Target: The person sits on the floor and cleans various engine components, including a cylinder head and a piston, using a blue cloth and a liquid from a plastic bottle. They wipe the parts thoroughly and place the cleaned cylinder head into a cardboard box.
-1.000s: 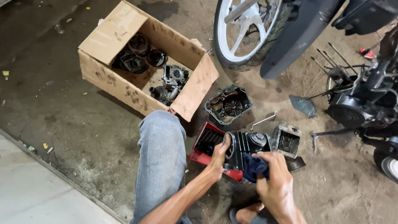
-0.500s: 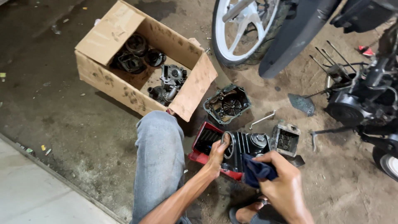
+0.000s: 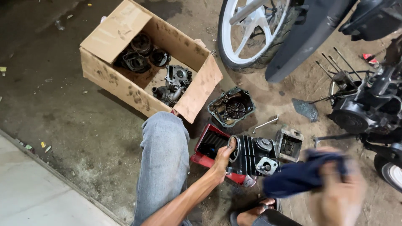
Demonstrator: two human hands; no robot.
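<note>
From the head camera, the left hand (image 3: 224,157) is closed around the round end of a black finned engine cylinder (image 3: 253,155), which sits on a red tray (image 3: 209,146) on the dirt floor just beside the person's jeans-clad knee (image 3: 164,138). The right hand (image 3: 339,196), blurred, is bunched around a dark blue rag (image 3: 299,178) just right of the cylinder. An open cardboard box (image 3: 121,86) of engine parts stands beyond the knee, with a white motorcycle wheel (image 3: 251,33) further off.

Landmark: engine cylinder (image 3: 251,155). Tray (image 3: 209,146) under it, cover (image 3: 232,106) behind, cardboard box (image 3: 138,62) behind-left, wheel (image 3: 255,33) far behind.
</note>
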